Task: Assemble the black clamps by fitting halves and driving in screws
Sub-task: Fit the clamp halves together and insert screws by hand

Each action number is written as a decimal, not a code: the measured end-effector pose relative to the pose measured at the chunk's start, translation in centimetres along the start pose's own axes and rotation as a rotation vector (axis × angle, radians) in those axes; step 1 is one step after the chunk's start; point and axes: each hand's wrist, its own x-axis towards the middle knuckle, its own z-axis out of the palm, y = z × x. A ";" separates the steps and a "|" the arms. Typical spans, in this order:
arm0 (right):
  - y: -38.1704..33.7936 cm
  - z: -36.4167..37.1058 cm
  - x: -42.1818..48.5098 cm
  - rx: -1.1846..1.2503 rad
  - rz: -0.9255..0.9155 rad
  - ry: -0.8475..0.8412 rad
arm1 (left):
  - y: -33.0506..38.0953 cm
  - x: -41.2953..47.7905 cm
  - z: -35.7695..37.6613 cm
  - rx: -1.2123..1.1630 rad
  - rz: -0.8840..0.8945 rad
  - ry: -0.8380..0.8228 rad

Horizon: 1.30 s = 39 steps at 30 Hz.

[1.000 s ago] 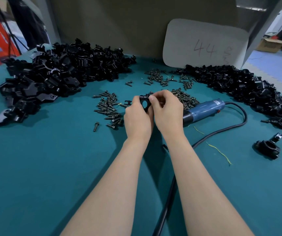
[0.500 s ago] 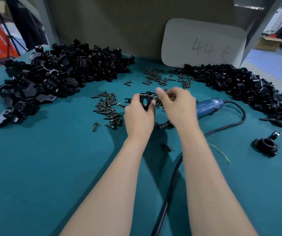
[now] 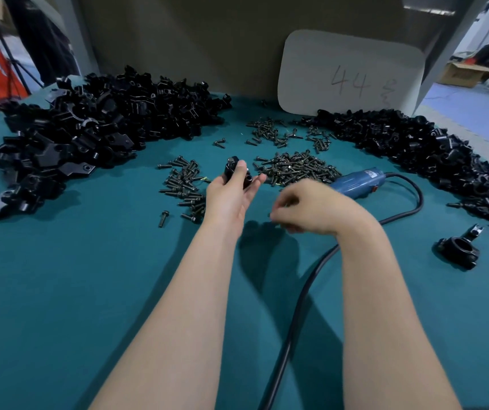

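Observation:
My left hand (image 3: 231, 193) grips a black clamp (image 3: 233, 170), lifted a little above the teal table. My right hand (image 3: 311, 208) lies lower and to the right, blurred. Its fingers curl over the dark front end of the blue electric screwdriver (image 3: 355, 180), which that hand hides. A heap of dark screws (image 3: 299, 168) lies just behind both hands, and a smaller scatter of screws (image 3: 184, 184) lies left of my left hand. Loose clamp halves form a big pile (image 3: 95, 134) at the back left.
A second long pile of black clamps (image 3: 420, 152) runs along the right side. One assembled clamp (image 3: 459, 247) sits alone at the right. The screwdriver's black cord (image 3: 302, 294) loops across the table between my forearms. A white card marked 44 (image 3: 349, 75) leans against the back wall.
My right hand has left the clamp and dropped down and to the right onto the screwdriver's front end. My left hand has turned the clamp and kept hold of it.

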 end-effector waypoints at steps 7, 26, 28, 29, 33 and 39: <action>-1.6 -0.3 3.2 0.226 -0.110 0.445 | 0.1 0.3 -0.2 0.055 0.004 0.053; -1.9 3.4 4.5 0.317 -0.141 0.550 | -0.1 -0.8 0.4 0.452 0.372 0.161; -2.0 3.6 4.5 0.316 -0.123 0.575 | -0.2 -0.8 0.3 0.470 0.413 0.162; -2.0 3.7 4.6 0.287 -0.111 0.582 | -0.2 -0.7 0.3 0.477 0.432 0.167; -2.4 4.0 4.7 0.195 -0.084 0.600 | -0.3 -0.8 0.4 0.481 0.488 0.159; -2.0 3.0 4.2 0.276 -0.109 0.478 | -0.3 -0.7 0.5 0.446 0.452 0.165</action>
